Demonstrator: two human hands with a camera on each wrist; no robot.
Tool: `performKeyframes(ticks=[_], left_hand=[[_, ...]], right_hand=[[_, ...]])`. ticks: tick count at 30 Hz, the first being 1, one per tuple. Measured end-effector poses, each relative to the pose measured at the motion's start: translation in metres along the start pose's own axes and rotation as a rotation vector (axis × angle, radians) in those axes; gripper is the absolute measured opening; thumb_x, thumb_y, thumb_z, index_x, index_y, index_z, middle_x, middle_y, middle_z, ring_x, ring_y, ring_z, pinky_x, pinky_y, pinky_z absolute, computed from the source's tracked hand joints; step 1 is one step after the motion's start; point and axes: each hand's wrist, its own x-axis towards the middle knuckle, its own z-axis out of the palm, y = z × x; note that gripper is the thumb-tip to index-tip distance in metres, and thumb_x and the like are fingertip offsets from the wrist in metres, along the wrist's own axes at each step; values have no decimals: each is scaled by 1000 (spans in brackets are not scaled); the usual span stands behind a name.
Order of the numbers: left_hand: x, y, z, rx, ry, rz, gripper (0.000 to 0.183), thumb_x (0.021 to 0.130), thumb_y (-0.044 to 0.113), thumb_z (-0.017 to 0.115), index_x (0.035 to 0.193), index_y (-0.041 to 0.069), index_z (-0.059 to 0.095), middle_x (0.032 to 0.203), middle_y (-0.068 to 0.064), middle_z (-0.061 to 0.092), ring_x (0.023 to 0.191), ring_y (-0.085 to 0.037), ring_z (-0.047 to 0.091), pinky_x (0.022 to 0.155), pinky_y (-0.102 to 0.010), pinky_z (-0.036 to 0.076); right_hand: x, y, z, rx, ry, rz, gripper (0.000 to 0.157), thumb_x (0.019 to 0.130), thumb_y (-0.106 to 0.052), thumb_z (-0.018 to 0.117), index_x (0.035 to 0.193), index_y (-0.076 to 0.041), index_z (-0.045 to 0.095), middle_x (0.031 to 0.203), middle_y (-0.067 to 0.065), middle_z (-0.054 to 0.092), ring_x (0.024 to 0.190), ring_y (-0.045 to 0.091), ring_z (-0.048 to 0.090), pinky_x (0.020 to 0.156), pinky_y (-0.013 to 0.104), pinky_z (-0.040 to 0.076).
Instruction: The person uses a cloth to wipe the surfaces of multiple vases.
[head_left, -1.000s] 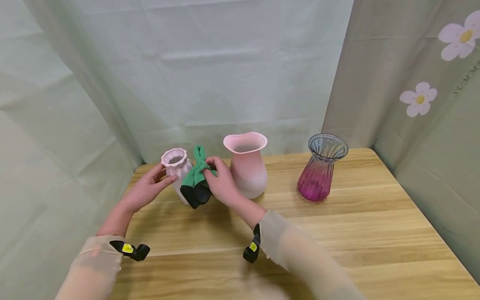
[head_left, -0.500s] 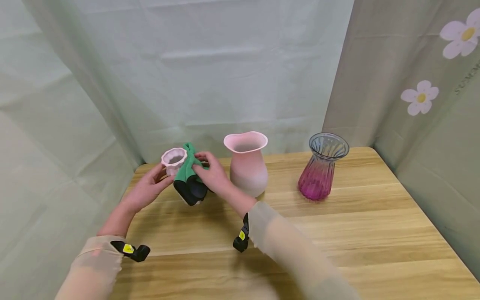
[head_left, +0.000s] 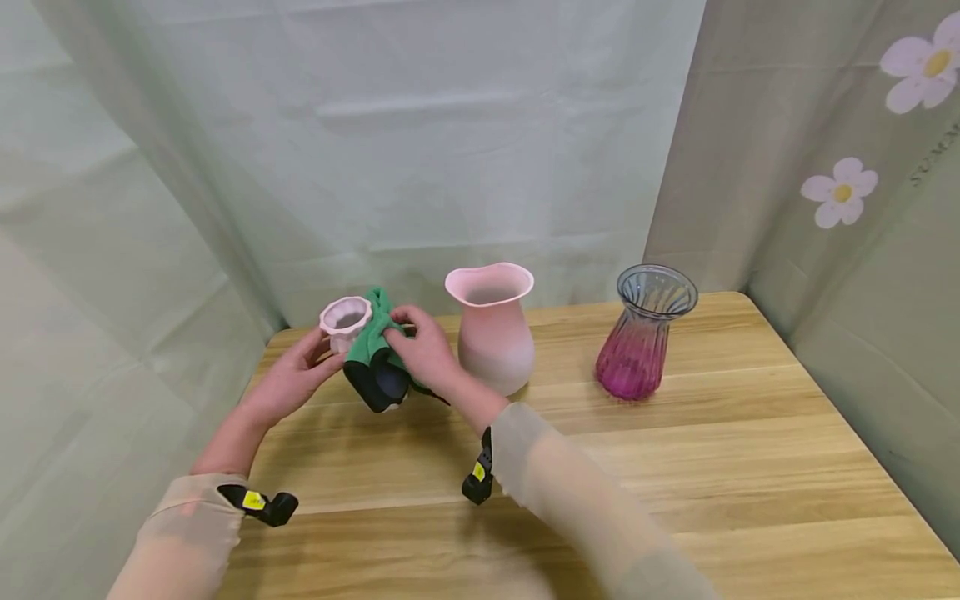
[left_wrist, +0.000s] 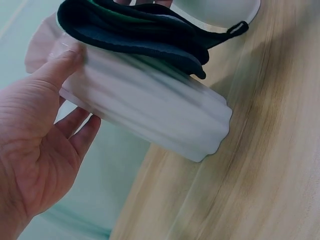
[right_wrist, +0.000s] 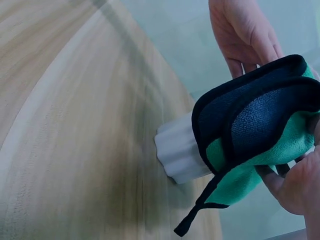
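Versus a second ago: green cloth is further left, covering more of the small white vase, so it now lies against the vase's body. Right hand grips the cloth; left hand holds the vase near its neck. Vase stands by the tabletop's far-left corner (base on the wood, seen from both wrists).

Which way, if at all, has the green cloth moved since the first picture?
Yes: judged against the larger pink vase, the green cloth has shifted left in the head view, covering more of the small scalloped vase.
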Motion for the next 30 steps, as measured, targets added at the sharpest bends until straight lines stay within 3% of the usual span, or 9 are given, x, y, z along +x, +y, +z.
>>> performKeyframes(ticks=[6, 11, 15, 21, 30], left_hand=[[1, 2, 1, -41, 0, 23, 68, 106, 28, 59, 164, 25, 24, 161, -11, 33, 147, -36, 33, 99, -17, 45], [0, 4, 2, -26, 5, 12, 68, 105, 29, 60, 164, 27, 25, 161, -9, 35, 147, -35, 34, 100, -17, 44], [0, 4, 3, -21, 14, 5, 69, 105, 29, 61, 164, 26, 25, 161, -9, 35, 146, -35, 35, 100, -18, 45], [1, 3, 3, -12, 15, -10, 70, 105, 31, 61, 164, 28, 24, 161, -8, 35, 146, -34, 35, 104, -27, 46], [-1, 4, 3, -11, 19, -22, 69, 105, 34, 61, 164, 30, 24, 163, -7, 32, 147, -34, 33, 110, -52, 40]], right_hand=[[-5, 18, 2, -25, 1, -7, 14, 98, -13, 63, 110, -9, 67, 116, 1, 64, 110, 19, 64, 91, 26, 52], [-16, 51, 7, -83, -12, 56, 17, 96, -10, 60, 112, -7, 65, 117, 5, 63, 108, 17, 62, 93, 30, 51], [-22, 63, 9, -90, -7, 92, 19, 97, -11, 60, 115, -7, 63, 120, 6, 61, 109, 17, 59, 95, 32, 49], [-22, 63, 7, -36, -6, 100, 15, 98, -11, 61, 112, -9, 64, 117, 3, 61, 106, 16, 60, 92, 31, 50], [-17, 47, 4, 20, -22, 124, 17, 100, -18, 60, 116, -13, 65, 122, 0, 63, 111, 15, 62, 92, 32, 51]])
